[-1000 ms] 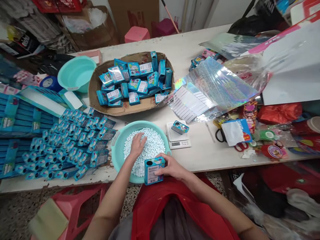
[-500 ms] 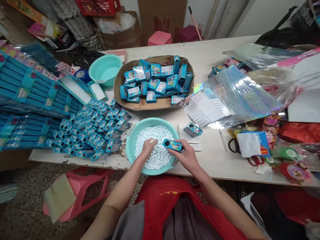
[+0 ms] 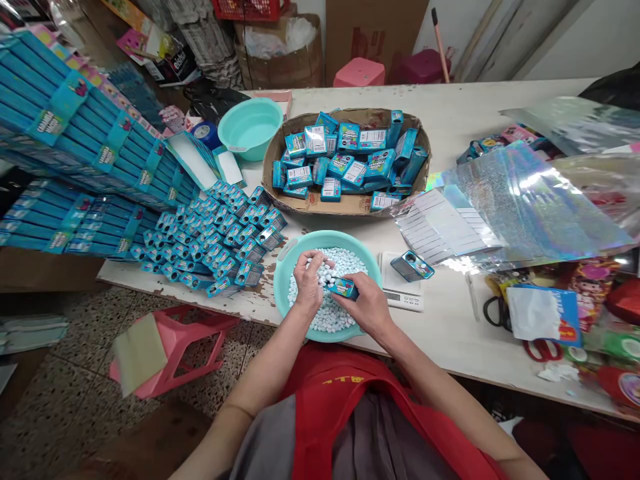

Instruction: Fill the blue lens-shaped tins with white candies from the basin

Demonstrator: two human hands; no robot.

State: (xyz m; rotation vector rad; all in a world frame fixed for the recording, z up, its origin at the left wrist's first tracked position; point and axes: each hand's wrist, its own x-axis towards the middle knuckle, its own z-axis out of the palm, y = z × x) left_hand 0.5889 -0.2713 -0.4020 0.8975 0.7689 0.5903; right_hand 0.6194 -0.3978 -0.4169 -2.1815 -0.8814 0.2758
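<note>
My left hand (image 3: 309,280) is curled round a heap of small white candies above the turquoise basin (image 3: 283,293). Some of these candies sit at the mouth of a small blue candy box (image 3: 345,287), which my right hand (image 3: 369,305) grips by its end. The box is tilted, its open end toward my left hand. Loose white candies (image 3: 333,317) cover the basin's bottom. Just right of the basin, another blue box (image 3: 413,265) with a round hole in its top stands on a white digital scale (image 3: 405,300).
Behind the basin, a cut-down cardboard box (image 3: 345,208) holds many blue boxes. Rows of upright blue boxes (image 3: 215,233) fill the table's left. A second turquoise basin (image 3: 250,127) is at the back. Holographic film (image 3: 530,200) and scissors (image 3: 543,349) lie to the right.
My left hand has risen from the candies with a handful and come to the box's opening. The box in my right hand has tilted toward it. The view has swung left.
</note>
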